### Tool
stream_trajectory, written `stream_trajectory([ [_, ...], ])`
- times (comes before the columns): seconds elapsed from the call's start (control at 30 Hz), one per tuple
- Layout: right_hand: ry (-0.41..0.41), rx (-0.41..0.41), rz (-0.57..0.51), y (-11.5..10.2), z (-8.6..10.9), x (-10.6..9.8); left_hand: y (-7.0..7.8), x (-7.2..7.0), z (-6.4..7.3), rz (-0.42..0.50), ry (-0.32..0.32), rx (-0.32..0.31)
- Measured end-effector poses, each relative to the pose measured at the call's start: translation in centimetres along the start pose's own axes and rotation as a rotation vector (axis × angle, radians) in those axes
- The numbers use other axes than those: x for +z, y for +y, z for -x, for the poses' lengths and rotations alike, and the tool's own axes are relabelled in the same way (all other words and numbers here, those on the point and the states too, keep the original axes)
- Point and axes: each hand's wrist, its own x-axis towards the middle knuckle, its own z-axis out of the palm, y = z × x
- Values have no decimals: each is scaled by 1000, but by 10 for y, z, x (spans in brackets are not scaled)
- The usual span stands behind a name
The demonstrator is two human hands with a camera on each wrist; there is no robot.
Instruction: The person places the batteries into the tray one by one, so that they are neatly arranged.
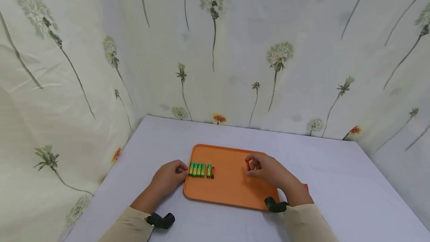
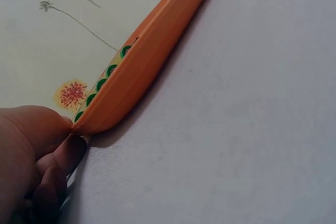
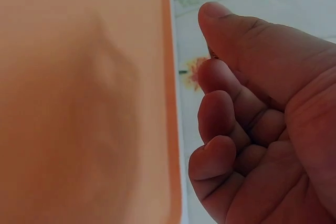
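An orange tray [image 1: 228, 193] lies on the table. At its left edge, my left hand [image 1: 169, 177] pinches the rim between thumb and finger, as the left wrist view shows. Several green batteries [image 1: 197, 170] stand side by side near that edge; another green battery [image 1: 209, 171] sits slightly apart, with a thin red battery [image 1: 212, 172] beside it. Over the tray's right part, my right hand [image 1: 268, 169] holds a small red battery [image 1: 248, 165] between thumb and fingertips. In the right wrist view the fingers mostly hide this battery.
More red batteries [image 1: 306, 187] lie on the white table [image 1: 346, 197] right of the tray, partly hidden by the right wrist. A flower-patterned curtain [image 1: 235, 47] hangs behind the table and along its left side. Each wrist wears a black device.
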Motion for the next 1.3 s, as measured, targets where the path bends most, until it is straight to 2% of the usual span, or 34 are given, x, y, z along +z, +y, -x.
stream_trajectory([
  [0.27, -36, -28, -25, -14, -17, 20, 0, 1, -2, -4, 8, -10],
  [0.6, -76, 12, -51, -32, -28, 40, 0, 5, -3, 12, -9, 8],
  [0.97, -119, 17, 8, -43, -39, 53, 2, -1, -5, 0, 5, 0],
  [1.17, -136, -21, 44, -48, -44, 63, 0, 0, -5, -3, 3, -5],
  [1.3, -150, 3, 70, -55, -45, 69, -1, 1, -5, -2, 3, -7],
])
